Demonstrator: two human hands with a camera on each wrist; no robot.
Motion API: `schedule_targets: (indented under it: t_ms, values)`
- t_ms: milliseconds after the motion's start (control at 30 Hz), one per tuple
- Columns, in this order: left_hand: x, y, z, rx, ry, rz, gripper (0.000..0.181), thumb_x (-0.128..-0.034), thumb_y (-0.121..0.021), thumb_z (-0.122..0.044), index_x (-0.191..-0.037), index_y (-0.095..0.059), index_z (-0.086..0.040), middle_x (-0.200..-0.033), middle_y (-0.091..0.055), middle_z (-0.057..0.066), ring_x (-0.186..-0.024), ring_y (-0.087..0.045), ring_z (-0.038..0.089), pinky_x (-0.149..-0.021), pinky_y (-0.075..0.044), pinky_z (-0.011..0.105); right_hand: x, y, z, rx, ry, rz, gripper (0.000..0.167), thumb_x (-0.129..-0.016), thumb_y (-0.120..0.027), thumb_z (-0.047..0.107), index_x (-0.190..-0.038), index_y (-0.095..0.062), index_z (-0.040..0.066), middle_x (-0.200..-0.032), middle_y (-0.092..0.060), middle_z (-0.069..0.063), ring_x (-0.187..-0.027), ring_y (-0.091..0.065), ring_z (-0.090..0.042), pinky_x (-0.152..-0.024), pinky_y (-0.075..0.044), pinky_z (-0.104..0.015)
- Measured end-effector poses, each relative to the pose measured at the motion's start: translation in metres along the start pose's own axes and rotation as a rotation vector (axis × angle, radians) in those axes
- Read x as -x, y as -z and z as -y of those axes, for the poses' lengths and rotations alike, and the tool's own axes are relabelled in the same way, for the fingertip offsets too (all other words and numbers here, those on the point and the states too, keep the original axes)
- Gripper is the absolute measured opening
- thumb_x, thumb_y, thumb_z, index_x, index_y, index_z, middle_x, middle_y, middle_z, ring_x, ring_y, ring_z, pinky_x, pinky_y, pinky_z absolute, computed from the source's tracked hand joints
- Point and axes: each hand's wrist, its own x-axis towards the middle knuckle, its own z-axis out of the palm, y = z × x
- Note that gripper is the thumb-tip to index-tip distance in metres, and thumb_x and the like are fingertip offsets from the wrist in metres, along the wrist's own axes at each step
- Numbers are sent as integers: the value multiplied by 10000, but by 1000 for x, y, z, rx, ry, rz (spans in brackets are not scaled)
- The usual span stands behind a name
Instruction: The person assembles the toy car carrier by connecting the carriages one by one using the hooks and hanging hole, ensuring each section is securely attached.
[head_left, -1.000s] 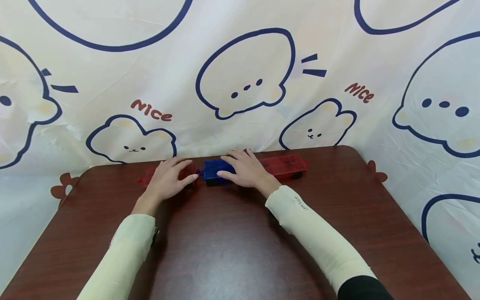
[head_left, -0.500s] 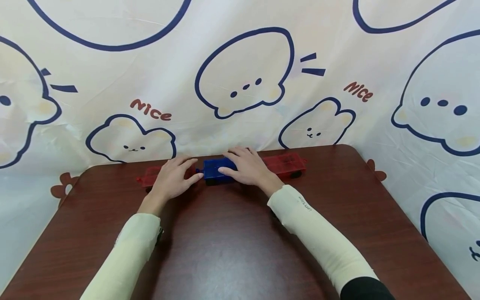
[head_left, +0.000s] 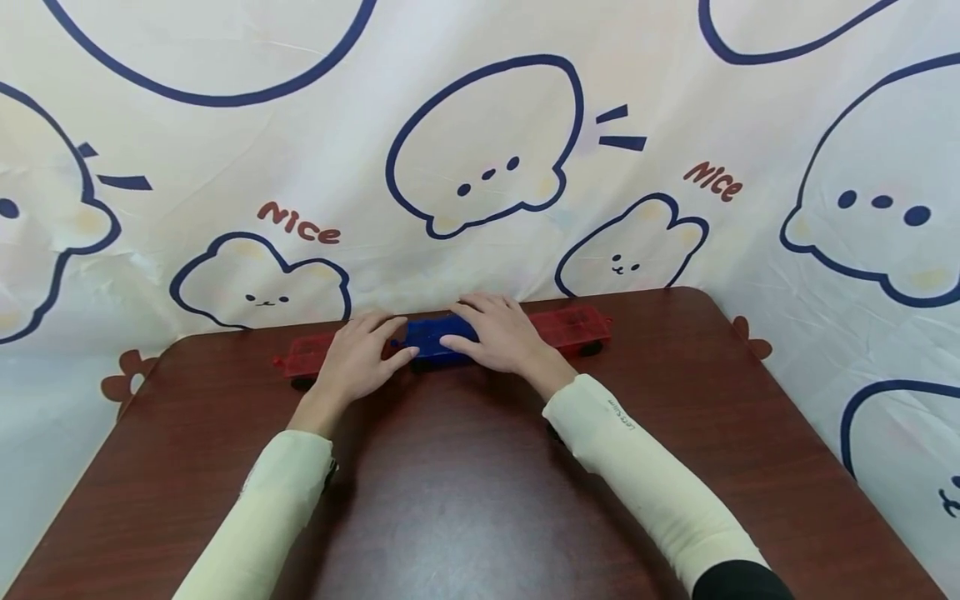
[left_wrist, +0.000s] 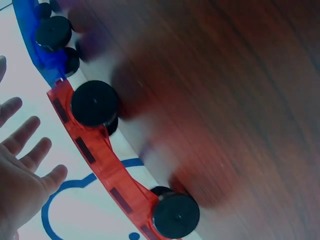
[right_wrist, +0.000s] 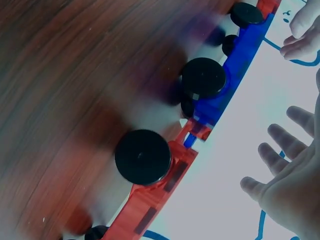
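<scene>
Three toy train cars with black wheels stand in a row along the table's back: a translucent red car (head_left: 305, 357), a blue car (head_left: 433, 335) and another red car (head_left: 573, 327). In the left wrist view, the blue car (left_wrist: 42, 50) meets the red car (left_wrist: 110, 170) end to end. My left hand (head_left: 363, 357) hovers over the join of the left red and blue cars, fingers spread. Over the blue car's right part is my right hand (head_left: 504, 337), hiding its join with the right red car. The right wrist view shows that hand (right_wrist: 292, 185) apart from the cars, fingers loosely extended.
The dark brown wooden table (head_left: 465, 492) reaches toward me from the row of cars. Right behind the cars hangs a white cloth (head_left: 450, 271) with blue cartoon outlines, which also runs along both sides of the table.
My left hand has slid right along the row, uncovering more of the left red car and bringing its thumb near the blue car. My right hand has shifted slightly right. The cars stay put.
</scene>
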Motion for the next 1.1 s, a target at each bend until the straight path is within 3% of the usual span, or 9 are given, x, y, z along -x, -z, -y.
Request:
schedule_targets:
  t_ms: [233,600,1100]
  values:
    - [-3,-1,-8,-3,2,20,641,-954,-659,-486,-1426,-577,-60,-1424,-538,177,-1350,-447,379,-1118,-325,616,7,1,-11,4,0,-36,709,-996,-446,656,-1538,-464,201,-1570,-430,-67,-1455,-356,-297,-1194,-213,-579]
    - [-7,-2,-18,-10,4,46,644,-959,-645,-499,-1445,-565,-84,-1448,-523,165,-1365,-434,371,-1134,-309,607,16,4,-19,11,12,-36,704,-992,-466,647,-1536,-471,199,-1573,-426,-75,-1459,-354,-310,-1199,-174,-599]
    - [-15,-7,-32,-4,-2,79,636,-972,-628,-507,-1466,-549,-114,-1452,-520,154,-1368,-424,359,-1145,-290,599,30,-1,-36,-3,-11,-19,692,-987,-498,630,-1520,-493,190,-1584,-411,-99,-1450,-359,-329,-1186,-225,-589]
